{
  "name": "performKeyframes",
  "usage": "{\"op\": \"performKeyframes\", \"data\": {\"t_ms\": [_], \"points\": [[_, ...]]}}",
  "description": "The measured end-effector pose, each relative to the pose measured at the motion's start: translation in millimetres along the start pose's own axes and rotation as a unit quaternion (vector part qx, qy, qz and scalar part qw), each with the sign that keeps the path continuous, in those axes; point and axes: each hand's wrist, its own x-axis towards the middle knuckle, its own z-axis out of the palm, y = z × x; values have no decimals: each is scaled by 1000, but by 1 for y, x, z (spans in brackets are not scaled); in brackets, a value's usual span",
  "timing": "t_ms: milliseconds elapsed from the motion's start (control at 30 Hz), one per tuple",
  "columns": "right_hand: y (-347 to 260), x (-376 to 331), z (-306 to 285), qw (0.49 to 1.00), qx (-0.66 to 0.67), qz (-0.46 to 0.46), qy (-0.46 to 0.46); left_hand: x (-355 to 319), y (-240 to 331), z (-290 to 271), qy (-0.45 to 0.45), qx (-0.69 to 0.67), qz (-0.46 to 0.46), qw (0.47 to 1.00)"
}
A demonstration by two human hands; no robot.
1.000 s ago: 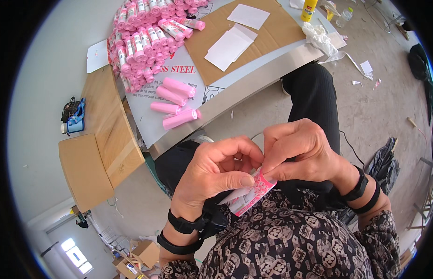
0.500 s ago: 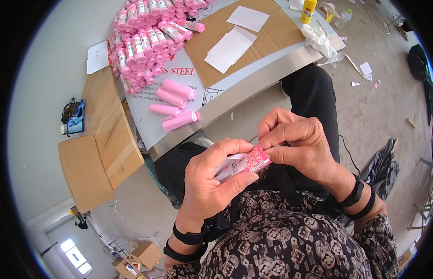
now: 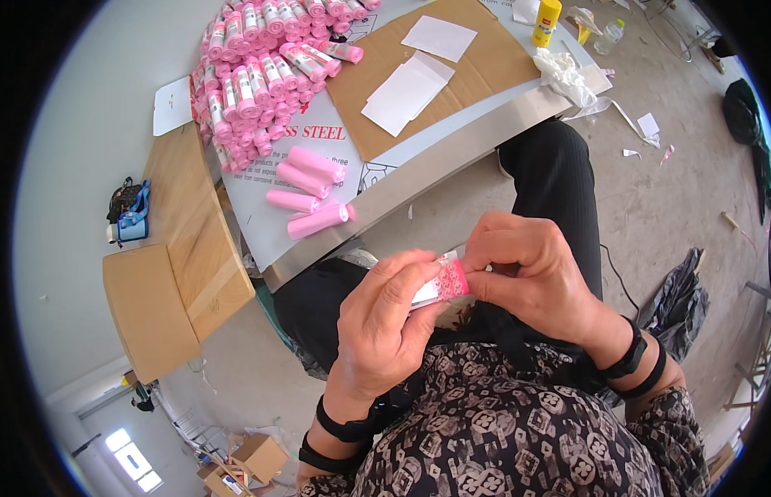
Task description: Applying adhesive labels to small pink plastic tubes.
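Note:
My left hand (image 3: 392, 319) is closed around a pink-and-white printed paper label (image 3: 443, 284), held above my lap. The right hand (image 3: 522, 263) pinches the label's pink end between thumb and fingers. I cannot tell whether it is one label or several together. Beyond my hands, several plain pink rolls (image 3: 317, 220) lie on the table near its edge. Farther back is a large heap of pink rolls (image 3: 251, 87) with white printed labels around them.
On the table (image 3: 269, 236) a brown cardboard sheet (image 3: 485, 70) bears white papers (image 3: 407, 93). A yellow bottle (image 3: 547, 21) and crumpled white plastic (image 3: 559, 74) are at the far right. A wooden board (image 3: 182, 199) stands at the left, and black plastic (image 3: 677, 290) lies on the floor.
My left fingers have curled farther over the label, and its face has turned. The right hand has moved slightly down and now pinches its end more closely. The rolls stay put.

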Motion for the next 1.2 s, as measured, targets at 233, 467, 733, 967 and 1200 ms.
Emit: {"op": "performKeyframes", "data": {"t_ms": [233, 467, 733, 967, 1200], "points": [[7, 0, -1, 964, 185, 186, -45, -5, -2, 3, 13, 62, 46, 997], [7, 0, -4, 995, 80, 36, -57, 16, -7, -25, -124, -108, 12, 986], [-4, 4, -12, 986, -16, -84, -140, 32, -7, -29, -241, -201, -145, 938], [-3, 5, -12, 971, 7, -93, -219, 35, -22, -23, -307, -265, -116, 907], [1, 11, -14, 951, 38, -91, -292, 32, -20, -20, -348, -269, -89, 893]]}}
